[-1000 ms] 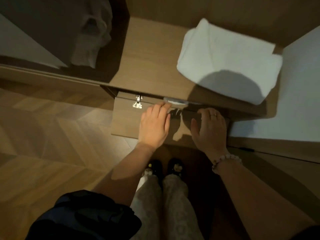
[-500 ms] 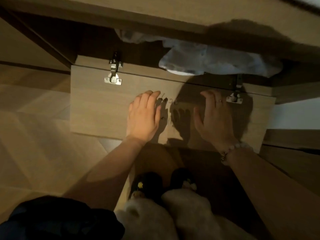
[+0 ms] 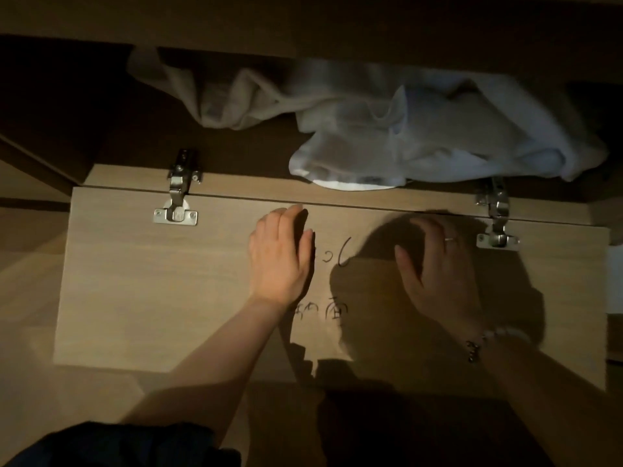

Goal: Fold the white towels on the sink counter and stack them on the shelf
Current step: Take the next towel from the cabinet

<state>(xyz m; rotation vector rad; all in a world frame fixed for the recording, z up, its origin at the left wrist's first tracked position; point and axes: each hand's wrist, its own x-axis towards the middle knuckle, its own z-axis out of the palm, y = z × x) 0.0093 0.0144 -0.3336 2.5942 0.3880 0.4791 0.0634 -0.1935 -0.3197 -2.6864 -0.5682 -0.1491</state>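
Head view: crumpled white towels [image 3: 438,136].

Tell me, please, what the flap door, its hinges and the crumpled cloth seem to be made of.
Door: matte wood-grain board, probably laminate, with straight grain. Hinges: shiny plated metal, glinting. Cloth: soft white fabric, limp and creased; weave too blurred to tell.

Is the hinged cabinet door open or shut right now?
Open. The door is swung out, its hinges exposed, and crumpled white towels show in the compartment behind it.
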